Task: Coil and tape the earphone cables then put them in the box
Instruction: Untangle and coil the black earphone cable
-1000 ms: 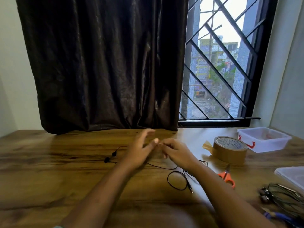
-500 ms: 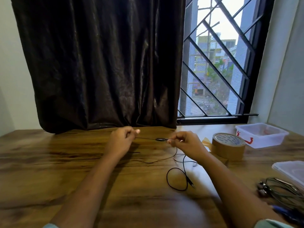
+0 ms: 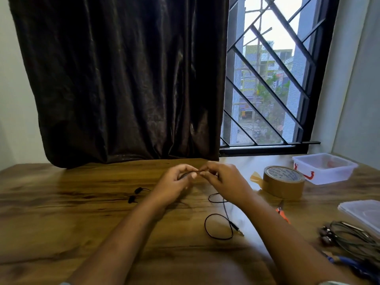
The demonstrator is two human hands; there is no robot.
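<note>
Black earphone cable [image 3: 205,225]: thin, limp, probably near weightless. It lies in loose loops on the wooden table [image 3: 61,212] just right of centre and runs up to the hands at mid-frame.

Left hand [image 3: 176,182] and right hand [image 3: 224,179] meet fingertip to fingertip, fingers curled. Each pinches a short span of the cable.

Earbuds [image 3: 134,195]: two small dark pods, left of the left wrist, resting on the table. Jack plug [image 3: 237,230]: slim metal, the only stiff part.

Judgement: the cord will spring out of a coil unless pinched at the crossing. Best held there, not by the buds or the plug.

Tape roll [image 3: 283,182]: brown, glossy, with a free tab on its left side, right of the hands. Box [image 3: 324,167]: translucent plastic with a red clip, beyond the roll. It is light and may slide.
</note>
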